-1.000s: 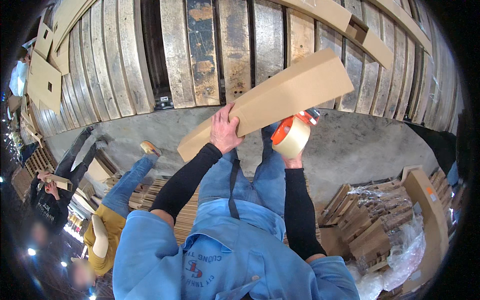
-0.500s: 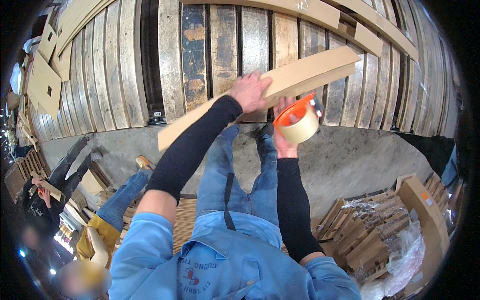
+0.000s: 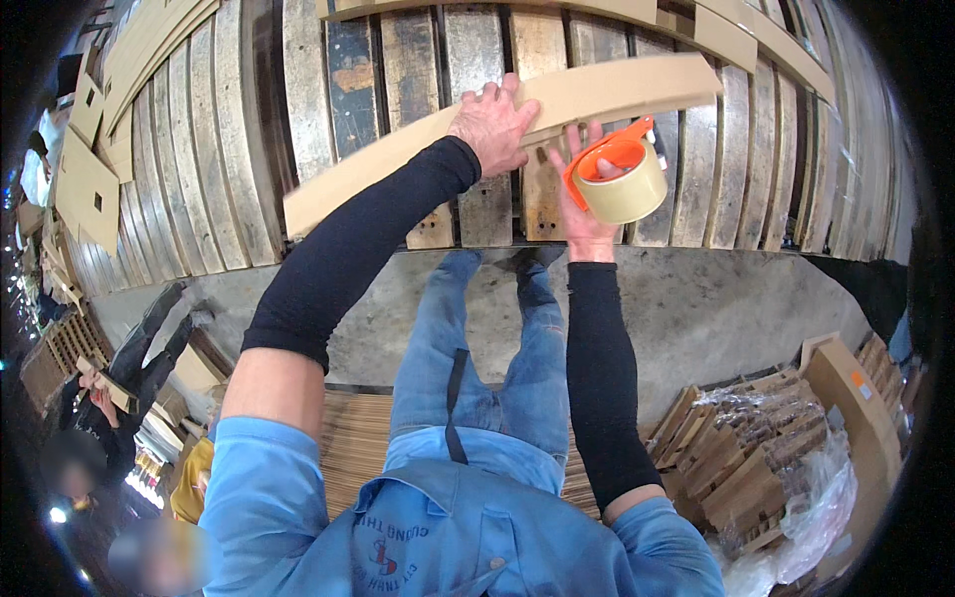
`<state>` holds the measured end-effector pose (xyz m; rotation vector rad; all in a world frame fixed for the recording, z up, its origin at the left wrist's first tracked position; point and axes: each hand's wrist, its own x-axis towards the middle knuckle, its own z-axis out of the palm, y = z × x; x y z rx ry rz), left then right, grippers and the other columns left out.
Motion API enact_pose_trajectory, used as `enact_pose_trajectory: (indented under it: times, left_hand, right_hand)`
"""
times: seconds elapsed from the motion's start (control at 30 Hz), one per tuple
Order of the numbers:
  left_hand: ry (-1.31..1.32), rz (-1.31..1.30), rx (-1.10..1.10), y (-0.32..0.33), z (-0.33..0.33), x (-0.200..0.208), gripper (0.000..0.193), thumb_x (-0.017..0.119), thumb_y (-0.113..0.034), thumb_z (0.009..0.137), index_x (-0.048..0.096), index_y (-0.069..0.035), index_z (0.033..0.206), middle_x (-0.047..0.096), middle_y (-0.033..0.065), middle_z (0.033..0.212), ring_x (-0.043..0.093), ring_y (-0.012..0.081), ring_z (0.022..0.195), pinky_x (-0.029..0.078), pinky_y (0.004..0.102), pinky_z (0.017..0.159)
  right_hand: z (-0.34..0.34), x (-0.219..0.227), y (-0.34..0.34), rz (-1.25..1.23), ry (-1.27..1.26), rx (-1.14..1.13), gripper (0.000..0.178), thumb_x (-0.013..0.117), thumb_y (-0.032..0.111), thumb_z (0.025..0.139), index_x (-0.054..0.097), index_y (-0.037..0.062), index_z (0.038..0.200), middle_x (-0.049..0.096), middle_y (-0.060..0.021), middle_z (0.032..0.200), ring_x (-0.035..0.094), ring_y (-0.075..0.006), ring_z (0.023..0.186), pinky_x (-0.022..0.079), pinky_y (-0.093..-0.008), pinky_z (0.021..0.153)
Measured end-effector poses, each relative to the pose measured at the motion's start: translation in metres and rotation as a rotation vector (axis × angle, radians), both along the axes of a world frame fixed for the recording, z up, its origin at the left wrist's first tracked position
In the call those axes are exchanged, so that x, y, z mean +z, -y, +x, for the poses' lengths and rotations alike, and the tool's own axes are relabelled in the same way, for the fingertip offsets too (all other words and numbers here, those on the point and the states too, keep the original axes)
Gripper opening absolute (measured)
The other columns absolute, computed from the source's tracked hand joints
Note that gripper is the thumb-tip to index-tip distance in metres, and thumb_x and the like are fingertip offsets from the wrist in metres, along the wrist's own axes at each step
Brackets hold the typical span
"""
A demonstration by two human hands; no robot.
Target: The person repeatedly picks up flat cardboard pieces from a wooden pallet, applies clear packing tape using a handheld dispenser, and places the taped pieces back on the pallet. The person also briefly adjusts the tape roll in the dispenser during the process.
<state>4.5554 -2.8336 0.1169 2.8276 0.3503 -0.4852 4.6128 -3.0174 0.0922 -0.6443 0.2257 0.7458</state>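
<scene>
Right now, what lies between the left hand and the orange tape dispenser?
In the head view: part of the right hand, a wooden slat and the lower edge of the cardboard.

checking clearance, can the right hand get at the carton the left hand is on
Probably yes: the right hand is close beside the carton, nothing visible between them, though the tape it holds may hamper gripping.

Worn on a person's head, the left of two side-by-side fisheye cameras looks down past a blue shirt (image 3: 438, 527) toward the left hand (image 3: 494, 129) and right hand (image 3: 583, 224), within arm's reach, wooden slats (image 3: 207, 149) across the upper view, straight edges bending toward a dark rim.
</scene>
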Motion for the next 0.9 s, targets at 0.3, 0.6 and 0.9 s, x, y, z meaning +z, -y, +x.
enact_pose_trajectory:
  times: [0.3, 0.6, 0.9]
  left_hand:
    - [0.371, 0.128, -0.063, -0.009, -0.029, -0.031, 0.045, 0.078, -0.039, 0.076, 0.065, -0.020, 0.114, 0.035, 0.0238, 0.152, 0.047, 0.0396, 0.128, 0.041, 0.0544, 0.097]
    - [0.326, 0.078, 0.153, 0.014, -0.065, -0.033, 0.032, 0.066, -0.049, 0.088, 0.069, -0.023, 0.106, 0.046, 0.0208, 0.137, 0.051, 0.0363, 0.114, 0.040, 0.0485, 0.091]
    - [0.321, 0.073, 0.224, 0.051, -0.044, -0.037, 0.033, 0.067, -0.049, 0.086, 0.070, -0.027, 0.110, 0.045, 0.0188, 0.139, 0.047, 0.0347, 0.120, 0.039, 0.0474, 0.092]
  right_hand:
    - [0.034, 0.022, -0.013, -0.595, 0.369, 0.128, 0.036, 0.063, -0.006, 0.090, 0.062, -0.0006, 0.126, 0.069, -0.0061, 0.112, 0.066, -0.0143, 0.093, 0.055, -0.0292, 0.083]
    - [0.064, 0.071, 0.030, -0.438, 0.242, 0.535, 0.048, 0.062, -0.001, 0.089, 0.054, -0.0024, 0.136, 0.065, -0.0092, 0.121, 0.065, -0.0164, 0.103, 0.055, -0.0326, 0.090]
    - [0.083, 0.150, -0.003, -0.920, 1.497, 0.459, 0.052, 0.070, -0.001, 0.080, 0.066, 0.0070, 0.131, 0.065, -0.0135, 0.128, 0.064, -0.0253, 0.117, 0.052, -0.0361, 0.101]
